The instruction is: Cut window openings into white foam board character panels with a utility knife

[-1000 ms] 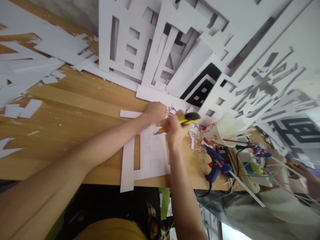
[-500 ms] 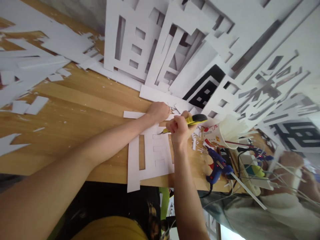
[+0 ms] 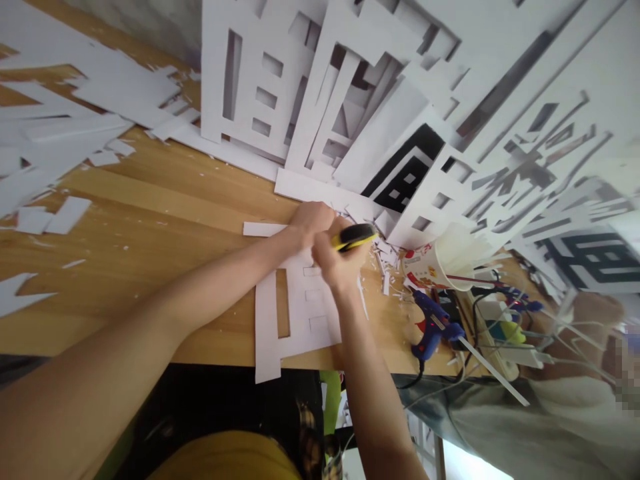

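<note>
A white foam-board piece with a long slot and pencilled rectangles lies on the wooden table, one strip jutting past the front edge. My left hand is curled at the far end of the board, and its fingertips are hidden. In my right hand is a yellow and black utility knife, gripped with the fingers closed round it. The knife's blade is out of sight behind the hand, which is close beside my left one and slightly blurred.
Cut white boards stand along the back. To the right are a paper cup of clear sticks, a blue glue gun and tangled cables. Scraps lie at left. Another person's arm appears at far right.
My right hand has moved slightly left and away from me with the utility knife, closer to my left hand. The blade, visible before at a pencilled rectangle, is now hidden. The view has shifted slightly.
</note>
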Demonstrator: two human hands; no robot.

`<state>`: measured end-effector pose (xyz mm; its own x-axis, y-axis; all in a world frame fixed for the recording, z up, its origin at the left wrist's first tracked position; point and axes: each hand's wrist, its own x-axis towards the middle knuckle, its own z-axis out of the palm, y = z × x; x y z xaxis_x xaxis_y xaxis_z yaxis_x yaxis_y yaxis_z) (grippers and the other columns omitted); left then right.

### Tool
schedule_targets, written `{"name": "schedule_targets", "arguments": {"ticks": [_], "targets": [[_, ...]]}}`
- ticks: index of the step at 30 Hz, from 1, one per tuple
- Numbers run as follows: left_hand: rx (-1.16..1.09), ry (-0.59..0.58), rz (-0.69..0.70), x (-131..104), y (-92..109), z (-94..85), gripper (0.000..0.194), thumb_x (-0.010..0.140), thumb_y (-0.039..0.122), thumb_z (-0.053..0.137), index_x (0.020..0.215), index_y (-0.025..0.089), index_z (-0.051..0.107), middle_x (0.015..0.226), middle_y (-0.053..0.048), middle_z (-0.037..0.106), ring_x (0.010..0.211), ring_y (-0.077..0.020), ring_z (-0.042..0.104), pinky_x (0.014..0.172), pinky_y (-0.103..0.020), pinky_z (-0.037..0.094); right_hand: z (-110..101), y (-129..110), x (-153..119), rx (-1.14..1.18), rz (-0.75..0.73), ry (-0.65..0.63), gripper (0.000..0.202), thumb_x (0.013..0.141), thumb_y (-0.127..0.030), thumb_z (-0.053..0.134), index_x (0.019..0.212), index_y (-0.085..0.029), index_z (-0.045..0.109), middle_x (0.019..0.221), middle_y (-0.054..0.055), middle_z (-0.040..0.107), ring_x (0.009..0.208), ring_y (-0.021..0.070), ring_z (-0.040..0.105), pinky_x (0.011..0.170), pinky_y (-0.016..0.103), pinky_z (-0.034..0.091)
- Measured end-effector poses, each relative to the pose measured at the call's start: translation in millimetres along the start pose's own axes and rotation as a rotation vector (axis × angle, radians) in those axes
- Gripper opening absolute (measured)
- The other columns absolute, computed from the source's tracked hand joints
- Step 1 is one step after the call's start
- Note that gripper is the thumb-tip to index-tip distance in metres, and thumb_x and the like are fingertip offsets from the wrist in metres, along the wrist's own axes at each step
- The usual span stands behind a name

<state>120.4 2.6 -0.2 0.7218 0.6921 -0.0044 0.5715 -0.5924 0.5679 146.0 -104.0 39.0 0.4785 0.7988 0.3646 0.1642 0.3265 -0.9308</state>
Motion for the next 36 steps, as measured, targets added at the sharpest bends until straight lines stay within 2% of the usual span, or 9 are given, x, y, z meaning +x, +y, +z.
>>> {"name": "schedule_targets", "arguments": {"ticks": [3, 7, 12, 19, 23, 26, 29, 32, 36], "targets": [[0.104, 0.066, 0.001, 0, 1, 1.2, 0.038, 0.095, 0.025, 0.043, 0.094, 0.011, 0.078, 0.094, -0.018, 0.075, 0.096, -0.0299, 0.07, 0.082, -0.039, 0.05, -2, -1, 2, 0.135, 0.112, 0.143, 0.038, 0.067, -0.02, 0.059, 0.053, -0.026, 0.024, 0.038, -0.013, 0.023, 0.031, 0.0044, 0.021, 0.032, 0.021, 0.021], [0.22, 0.037, 0.033, 1, 1, 3.6, 0.033, 0.092, 0.026, 0.048, 0.094, 0.015, 0.079, 0.089, -0.013, 0.076, 0.091, -0.0272, 0.072, 0.077, -0.034, 0.05, -6, -1, 2, 0.118, 0.117, 0.103, 0.036, 0.064, -0.015, 0.063, 0.052, -0.025, 0.031, 0.038, -0.012, 0.035, 0.032, 0.0056, 0.032, 0.034, 0.021, 0.027], [0.223, 0.064, -0.026, -1, 4, 1.0, 0.049, 0.1, 0.03, 0.032, 0.102, 0.009, 0.077, 0.099, -0.019, 0.076, 0.098, -0.0273, 0.071, 0.08, -0.033, 0.049, -17, -9, -3, 0.248, 0.123, 0.19, 0.04, 0.07, -0.017, 0.061, 0.054, -0.024, 0.026, 0.035, -0.015, 0.027, 0.03, 0.0036, 0.024, 0.041, 0.021, 0.035], [0.242, 0.055, -0.022, -7, 10, -6.2, 0.05, 0.1, 0.033, 0.034, 0.097, 0.011, 0.079, 0.09, -0.016, 0.076, 0.09, -0.0247, 0.073, 0.074, -0.029, 0.049, -15, -11, -21, 0.172, 0.081, 0.052, 0.035, 0.072, -0.022, 0.072, 0.052, -0.023, 0.043, 0.039, -0.009, 0.047, 0.035, 0.0072, 0.042, 0.043, 0.022, 0.038], [0.252, 0.05, 0.016, -10, 9, -7.3, 0.055, 0.1, 0.046, 0.036, 0.092, 0.013, 0.079, 0.085, -0.015, 0.076, 0.087, -0.0254, 0.073, 0.074, -0.03, 0.049, -13, -12, -14, 0.224, 0.074, 0.058, 0.038, 0.072, -0.027, 0.075, 0.052, -0.023, 0.042, 0.037, -0.01, 0.044, 0.033, 0.0069, 0.039, 0.04, 0.021, 0.035], [0.27, 0.063, 0.029, -11, 8, -5.7, 0.054, 0.099, 0.048, 0.038, 0.095, 0.013, 0.079, 0.09, -0.016, 0.077, 0.089, -0.0263, 0.073, 0.075, -0.031, 0.05, -23, -34, -8, 0.298, 0.03, 0.134, 0.04, 0.075, -0.028, 0.074, 0.054, -0.022, 0.04, 0.038, -0.013, 0.037, 0.034, 0.0046, 0.035, 0.051, 0.023, 0.046], [0.302, 0.087, 0.025, -10, 6, -1.8, 0.055, 0.1, 0.046, 0.036, 0.097, 0.012, 0.079, 0.096, -0.018, 0.077, 0.091, -0.0279, 0.073, 0.076, -0.033, 0.051, -40, -65, -8, 0.465, -0.025, 0.21, 0.022, 0.07, -0.03, 0.078, 0.069, -0.024, 0.057, 0.055, -0.01, 0.051, 0.052, 0.0071, 0.051, 0.07, 0.028, 0.055], [0.345, 0.103, 0.004, -9, 5, 1.5, 0.054, 0.102, 0.039, 0.032, 0.099, 0.01, 0.078, 0.097, -0.02, 0.076, 0.093, -0.0283, 0.073, 0.075, -0.033, 0.052, -57, -80, -14, 0.576, -0.003, 0.197, 0.035, 0.062, -0.032, 0.084, 0.093, -0.026, 0.07, 0.07, -0.007, 0.054, 0.065, 0.009, 0.055, 0.074, 0.029, 0.055], [0.396, 0.089, -0.033, -13, 8, -0.3, 0.039, 0.097, 0.017, 0.04, 0.098, 0.008, 0.077, 0.097, -0.022, 0.075, 0.093, -0.029, 0.073, 0.073, -0.032, 0.053, -64, -71, -26, 0.582, -0.005, 0.21, 0.023, 0.07, -0.04, 0.079, 0.075, -0.022, 0.067, 0.058, -0.008, 0.04, 0.053, 0.0069, 0.042, 0.065, 0.026, 0.048]]}}
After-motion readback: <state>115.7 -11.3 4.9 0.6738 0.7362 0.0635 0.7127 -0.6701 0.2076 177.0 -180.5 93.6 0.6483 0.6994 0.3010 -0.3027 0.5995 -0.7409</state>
